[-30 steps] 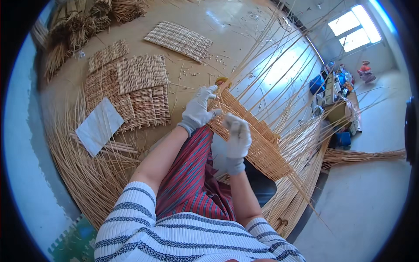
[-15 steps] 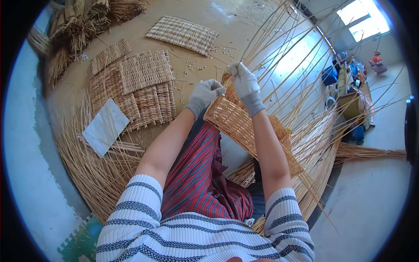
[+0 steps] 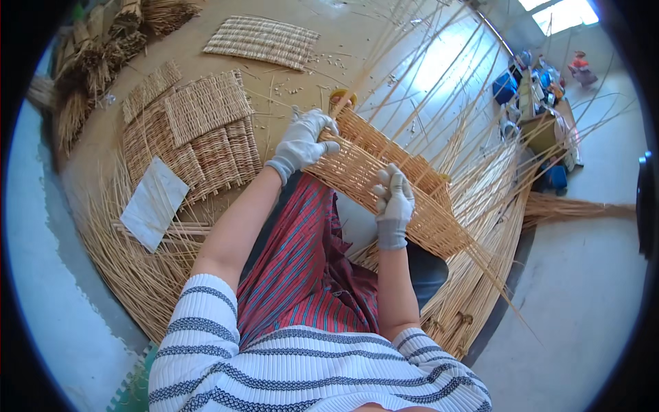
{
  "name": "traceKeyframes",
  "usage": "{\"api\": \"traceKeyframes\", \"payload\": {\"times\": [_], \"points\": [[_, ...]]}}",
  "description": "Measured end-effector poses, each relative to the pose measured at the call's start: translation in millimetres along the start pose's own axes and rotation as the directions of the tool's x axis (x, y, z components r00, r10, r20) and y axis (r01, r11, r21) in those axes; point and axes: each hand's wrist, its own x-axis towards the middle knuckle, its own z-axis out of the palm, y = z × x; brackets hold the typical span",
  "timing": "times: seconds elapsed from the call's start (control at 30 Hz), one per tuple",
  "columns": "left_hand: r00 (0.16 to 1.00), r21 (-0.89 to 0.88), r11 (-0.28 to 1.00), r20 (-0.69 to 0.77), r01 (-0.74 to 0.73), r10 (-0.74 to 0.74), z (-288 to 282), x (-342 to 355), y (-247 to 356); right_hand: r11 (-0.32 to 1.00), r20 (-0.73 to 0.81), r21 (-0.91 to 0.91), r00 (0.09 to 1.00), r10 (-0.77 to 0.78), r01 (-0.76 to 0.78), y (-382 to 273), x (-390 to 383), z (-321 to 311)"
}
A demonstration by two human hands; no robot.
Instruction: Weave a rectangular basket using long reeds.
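Observation:
A partly woven wicker basket (image 3: 364, 172) lies slanted above my lap, with long loose canes (image 3: 439, 89) fanning up and away from its far side. My left hand (image 3: 303, 141), in a pale work glove, grips the left end of the basket at its rim, thumb over the edge. My right hand (image 3: 396, 200), gloved too, is at the middle of the near side wall; its fingers are curled and press against the weave, thumb up. Some of those fingertips are hidden. A round yellowish piece (image 3: 343, 98) sits at the basket's far left corner.
Flat woven panels (image 3: 206, 110) are stacked on the floor at left, another panel (image 3: 261, 42) beyond them. A white sheet (image 3: 154, 204) rests on loose canes (image 3: 130, 254). Cane bundles (image 3: 89, 62) stand far left; more canes (image 3: 473, 275) spread at right near a cluttered shelf (image 3: 542, 123).
My right hand has come down from the basket's far left corner to its near side wall. My left hand now wraps the left end. The whole view has shifted slightly.

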Motion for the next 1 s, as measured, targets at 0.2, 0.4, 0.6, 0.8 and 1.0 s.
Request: {"api": "traceKeyframes", "payload": {"times": [0.2,0.4,0.6,0.8,1.0], "points": [[0.981,0.136,0.986,-0.152,-0.1,0.121,22,-31,44,0.986,-0.028,-0.126,0.993,-0.114,0.11,-3,19,-17],[0.983,0.452,0.89,0.13,0.059,-0.131,48,-37,64,0.005,0.422,-0.701,0.42,-0.804,0.713,-74,68,83],[0.987,0.539,0.842,0.151,-0.029,-0.062,51,-25,68,0.746,-0.026,-0.125,0.75,-0.661,0.654,-41,14,-4],[0.955,0.265,0.955,0.293,-0.135,0.053,112,-29,120,0.119,0.29,-0.692,0.425,-0.857,0.712,-63,45,-23],[0.944,0.433,0.895,0.327,-0.103,-0.05,131,-24,119,0.496,0.164,-0.267,0.547,-0.821,0.826,-54,25,-78]]}}
